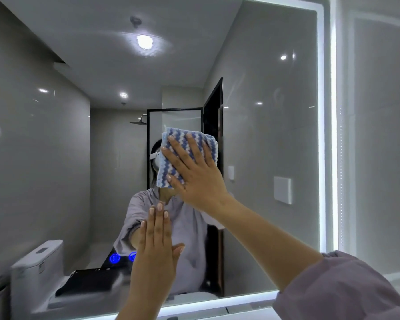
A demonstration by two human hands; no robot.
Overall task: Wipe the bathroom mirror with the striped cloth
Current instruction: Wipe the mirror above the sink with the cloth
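Observation:
The bathroom mirror (275,139) fills most of the head view, framed by a lit white strip along its right and bottom edges. My right hand (194,172) presses the blue-and-white striped cloth (183,144) flat against the glass near the middle, fingers spread and straight. My left hand (156,248) lies flat on the glass below it, fingers straight and together, holding nothing. The cloth's lower right part is hidden under my right palm.
The mirror reflects a person in a lilac shirt, a white toilet (37,269) at the lower left, a shower screen and a dark door. Two blue touch buttons (114,258) glow low on the glass. A pale tiled wall (379,135) lies right of the frame.

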